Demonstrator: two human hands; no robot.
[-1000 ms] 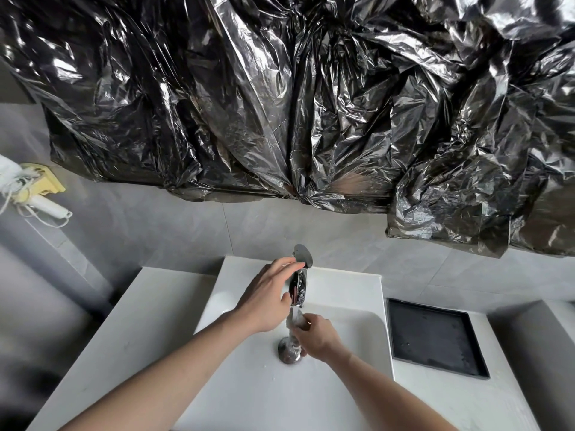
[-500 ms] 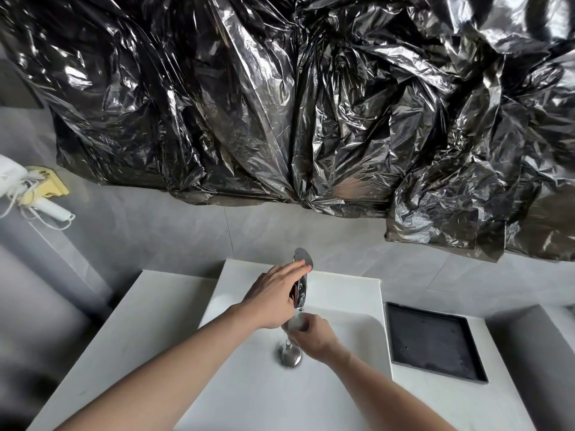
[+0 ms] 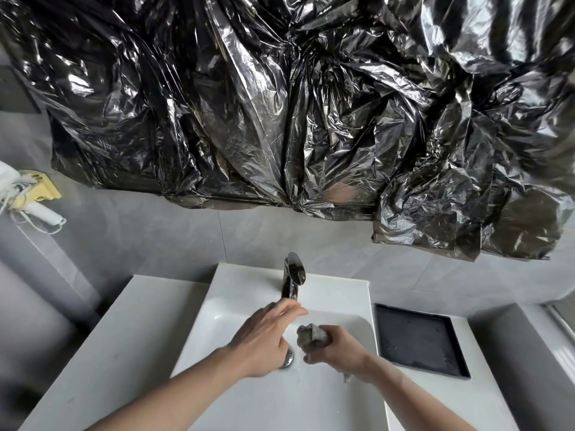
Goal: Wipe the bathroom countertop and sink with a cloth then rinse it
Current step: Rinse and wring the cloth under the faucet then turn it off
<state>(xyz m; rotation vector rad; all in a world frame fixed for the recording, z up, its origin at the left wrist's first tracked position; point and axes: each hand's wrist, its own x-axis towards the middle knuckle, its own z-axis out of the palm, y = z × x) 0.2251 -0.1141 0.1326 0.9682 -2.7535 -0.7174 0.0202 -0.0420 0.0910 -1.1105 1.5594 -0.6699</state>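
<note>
A small wet grey cloth (image 3: 312,336) is bunched up in my right hand (image 3: 334,348), which is closed around it over the white sink basin (image 3: 214,331). Water drips from under that wrist. My left hand (image 3: 264,340) hovers over the basin just below the chrome tap (image 3: 292,276), fingers loosely spread and holding nothing. It hides most of the chrome drain (image 3: 287,359). The white countertop (image 3: 118,337) runs along both sides of the sink.
A black square tray (image 3: 420,337) lies on the counter right of the sink. Crumpled black plastic sheeting (image 3: 280,104) covers the wall above. A yellow holder with a white corded device (image 3: 34,197) hangs on the left wall. Grey tiles back the counter.
My left hand has come off the tap handle and dropped toward the basin. My right hand has shifted right and turned, so the bunched cloth now shows.
</note>
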